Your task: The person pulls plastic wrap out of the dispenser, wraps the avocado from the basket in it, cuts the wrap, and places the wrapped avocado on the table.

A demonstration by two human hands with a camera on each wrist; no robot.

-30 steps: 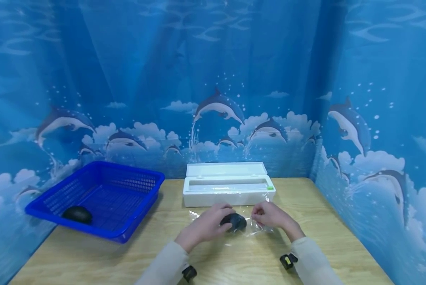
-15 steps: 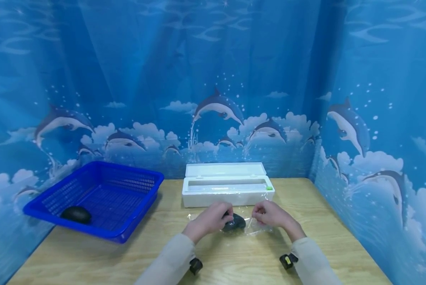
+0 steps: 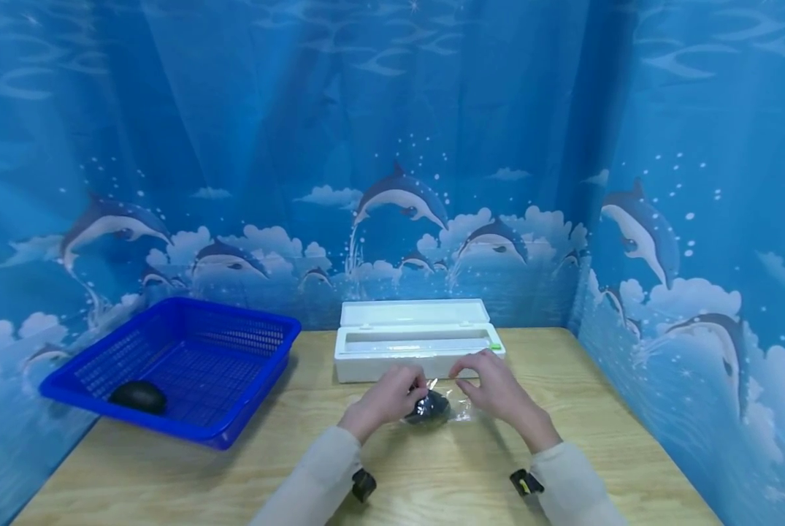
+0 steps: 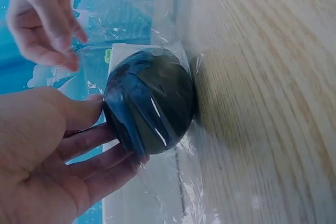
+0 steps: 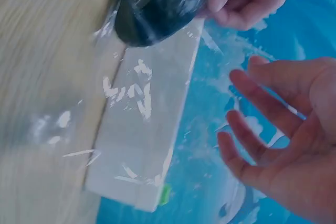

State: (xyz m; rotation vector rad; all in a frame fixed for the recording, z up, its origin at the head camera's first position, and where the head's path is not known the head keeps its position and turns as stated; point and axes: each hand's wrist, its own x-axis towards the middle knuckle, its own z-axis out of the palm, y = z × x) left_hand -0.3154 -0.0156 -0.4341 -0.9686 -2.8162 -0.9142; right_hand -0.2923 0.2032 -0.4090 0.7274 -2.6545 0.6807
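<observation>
The dark rounded object, covered with clear film, is on the wooden table. The left hand pinches the film at its top; the right hand is near, fingers apart. Behind stands an open white box.

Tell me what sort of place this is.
Probably a small curtained-off work booth, judging by the dolphin-print hangings behind and beside the wooden table, with a blue basket set out on it.
</observation>
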